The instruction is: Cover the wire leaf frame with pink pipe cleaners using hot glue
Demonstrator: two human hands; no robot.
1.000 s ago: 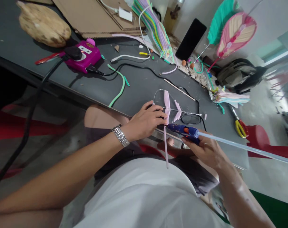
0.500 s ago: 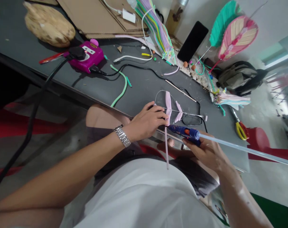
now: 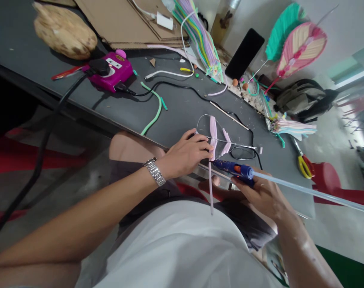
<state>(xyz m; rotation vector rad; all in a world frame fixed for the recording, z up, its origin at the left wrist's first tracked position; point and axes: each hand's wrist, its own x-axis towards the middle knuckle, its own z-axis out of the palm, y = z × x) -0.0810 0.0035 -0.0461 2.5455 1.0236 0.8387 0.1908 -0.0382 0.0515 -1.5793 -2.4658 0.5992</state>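
Glue gun pointing at pink strip

The left hand's fingers are clamping the strip at the wire frame, its tail dangling past the edge of the table; the right hand's fingers are gripping the gun.

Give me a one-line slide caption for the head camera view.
Left hand touches lilac strips on a wire frame while the right hand holds a blue glue gun.
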